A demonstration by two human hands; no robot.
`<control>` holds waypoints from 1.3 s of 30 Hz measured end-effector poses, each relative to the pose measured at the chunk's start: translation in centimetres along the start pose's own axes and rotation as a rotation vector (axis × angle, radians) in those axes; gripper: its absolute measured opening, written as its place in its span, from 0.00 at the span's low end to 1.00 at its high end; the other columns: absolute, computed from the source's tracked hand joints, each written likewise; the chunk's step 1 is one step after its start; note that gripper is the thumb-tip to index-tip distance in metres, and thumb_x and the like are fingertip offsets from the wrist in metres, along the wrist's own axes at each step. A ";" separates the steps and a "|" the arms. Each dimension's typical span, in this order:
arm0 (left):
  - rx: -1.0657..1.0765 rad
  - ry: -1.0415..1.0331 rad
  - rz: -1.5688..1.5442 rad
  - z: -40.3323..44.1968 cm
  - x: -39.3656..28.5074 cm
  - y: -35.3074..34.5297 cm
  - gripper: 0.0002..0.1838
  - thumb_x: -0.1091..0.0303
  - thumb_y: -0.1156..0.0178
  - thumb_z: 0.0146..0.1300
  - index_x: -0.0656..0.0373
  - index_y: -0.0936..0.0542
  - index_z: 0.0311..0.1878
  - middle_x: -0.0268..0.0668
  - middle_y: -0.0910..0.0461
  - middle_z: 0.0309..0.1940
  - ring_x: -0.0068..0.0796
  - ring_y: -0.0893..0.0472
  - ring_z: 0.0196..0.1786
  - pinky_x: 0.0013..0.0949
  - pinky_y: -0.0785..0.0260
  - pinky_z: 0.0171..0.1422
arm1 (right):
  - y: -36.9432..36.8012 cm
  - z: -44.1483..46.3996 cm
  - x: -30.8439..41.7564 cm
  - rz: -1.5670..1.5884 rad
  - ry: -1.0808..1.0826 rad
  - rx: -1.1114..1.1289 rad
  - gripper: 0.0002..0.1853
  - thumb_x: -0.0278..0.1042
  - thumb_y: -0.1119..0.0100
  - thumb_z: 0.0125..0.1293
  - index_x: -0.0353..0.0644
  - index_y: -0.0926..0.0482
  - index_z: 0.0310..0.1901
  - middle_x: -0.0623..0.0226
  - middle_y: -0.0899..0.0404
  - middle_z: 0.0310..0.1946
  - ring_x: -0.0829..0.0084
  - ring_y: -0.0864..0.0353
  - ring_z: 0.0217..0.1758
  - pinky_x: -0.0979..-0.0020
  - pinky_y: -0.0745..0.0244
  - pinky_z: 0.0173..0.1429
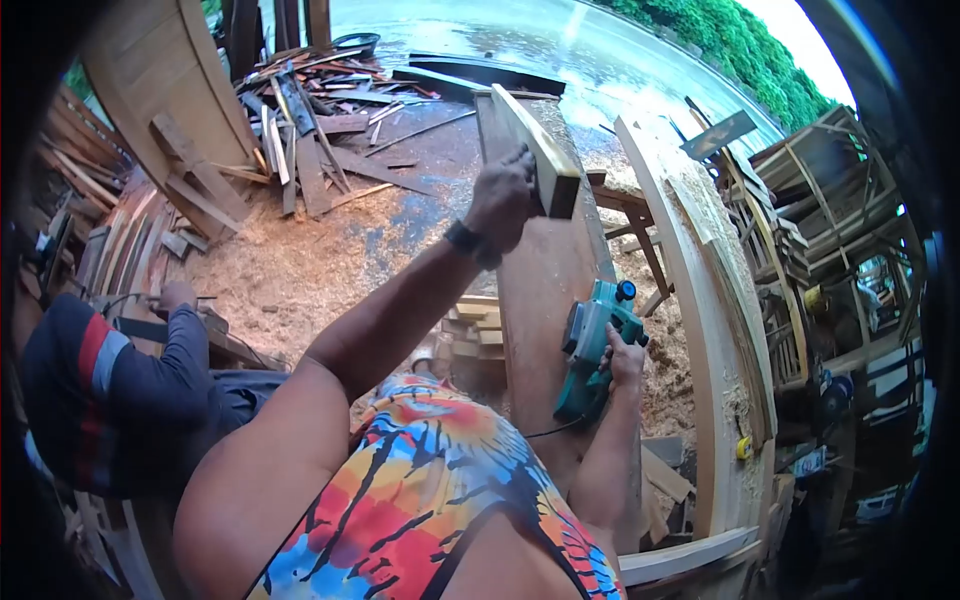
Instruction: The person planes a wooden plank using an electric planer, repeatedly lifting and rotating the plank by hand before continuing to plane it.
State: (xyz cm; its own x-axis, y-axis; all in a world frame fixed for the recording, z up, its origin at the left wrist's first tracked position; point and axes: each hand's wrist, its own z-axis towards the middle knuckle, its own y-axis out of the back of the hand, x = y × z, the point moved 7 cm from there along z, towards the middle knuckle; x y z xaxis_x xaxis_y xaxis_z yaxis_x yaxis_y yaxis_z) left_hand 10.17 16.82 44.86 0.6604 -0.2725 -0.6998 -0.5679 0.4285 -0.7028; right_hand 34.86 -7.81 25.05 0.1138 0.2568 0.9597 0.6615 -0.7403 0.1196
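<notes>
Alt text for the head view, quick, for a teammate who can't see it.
A person's left hand holds a wooden board at a long bench while the right hand grips a green power planer. Wood shavings litter the floor, with scrap wood piled near water beyond; a co-worker is at left.

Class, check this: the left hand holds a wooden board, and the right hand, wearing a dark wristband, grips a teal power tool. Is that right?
Not quite: the head view shows the dark wristband behind the left hand, not the right hand. The rest stands: a wooden board in the left, a teal power tool in the right.
</notes>
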 end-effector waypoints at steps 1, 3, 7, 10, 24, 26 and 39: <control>0.075 0.015 -0.002 0.1 -0.8 -0.6 0.17 0.62 0.56 0.82 0.61 0.24 0.61 0.33 0.18 0.42 0.23 0.16 0.38 0.29 0.19 0.39 | 0.0 -0.3 0.2 0.012 0.006 -0.012 0.13 0.43 0.28 0.67 0.44 0.21 0.39 0.75 0.29 0.19 0.79 0.30 0.15 0.73 0.33 0.18; 0.070 -0.035 0.087 0.4 -1.6 -1.5 0.16 0.62 0.54 0.82 0.61 0.23 0.60 0.34 0.18 0.43 0.26 0.16 0.40 0.33 0.17 0.44 | -0.1 -0.6 0.2 0.009 0.022 -0.012 0.13 0.42 0.28 0.67 0.44 0.22 0.39 0.75 0.29 0.19 0.79 0.30 0.15 0.73 0.33 0.18; 0.026 0.016 0.040 0.4 -2.6 -2.4 0.16 0.60 0.53 0.82 0.61 0.23 0.58 0.35 0.19 0.43 0.27 0.15 0.43 0.35 0.16 0.48 | 0.0 -0.2 0.0 0.005 0.023 -0.006 0.14 0.42 0.27 0.66 0.45 0.22 0.40 0.74 0.28 0.20 0.78 0.30 0.15 0.73 0.32 0.18; 0.064 -0.002 -0.008 1.1 -2.2 -2.1 0.16 0.60 0.52 0.82 0.61 0.22 0.57 0.36 0.19 0.43 0.29 0.16 0.43 0.36 0.16 0.49 | 0.1 -0.3 -0.1 0.009 0.028 -0.005 0.14 0.42 0.27 0.65 0.45 0.22 0.40 0.74 0.28 0.20 0.78 0.30 0.15 0.73 0.31 0.18; 0.222 -0.069 0.012 4.0 -0.5 0.7 0.17 0.61 0.54 0.82 0.59 0.30 0.66 0.44 0.22 0.57 0.41 0.16 0.57 0.49 0.14 0.56 | 0.0 0.2 -0.4 0.051 0.021 -0.006 0.12 0.38 0.26 0.65 0.46 0.22 0.38 0.74 0.27 0.19 0.78 0.30 0.14 0.73 0.33 0.17; 0.196 -0.019 -0.016 3.7 -0.7 0.4 0.17 0.61 0.55 0.82 0.60 0.30 0.65 0.44 0.21 0.55 0.40 0.16 0.55 0.48 0.14 0.56 | 0.1 0.1 -0.5 0.041 0.036 -0.009 0.12 0.38 0.26 0.65 0.46 0.22 0.38 0.74 0.27 0.19 0.78 0.30 0.14 0.73 0.33 0.17; 0.195 -0.041 0.047 3.2 -1.0 0.5 0.15 0.63 0.55 0.82 0.63 0.27 0.60 0.42 0.21 0.49 0.34 0.14 0.47 0.40 0.13 0.50 | 0.0 -0.3 -0.1 0.044 0.025 -0.007 0.12 0.38 0.26 0.65 0.44 0.22 0.38 0.74 0.27 0.20 0.78 0.30 0.14 0.73 0.32 0.17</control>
State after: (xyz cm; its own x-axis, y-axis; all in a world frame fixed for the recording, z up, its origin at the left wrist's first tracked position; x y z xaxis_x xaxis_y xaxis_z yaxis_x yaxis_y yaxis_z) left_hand 10.82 20.05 45.61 0.6572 -0.2148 -0.7225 -0.4950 0.5998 -0.6286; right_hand 34.59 -8.01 25.01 0.1241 0.2088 0.9700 0.6510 -0.7549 0.0792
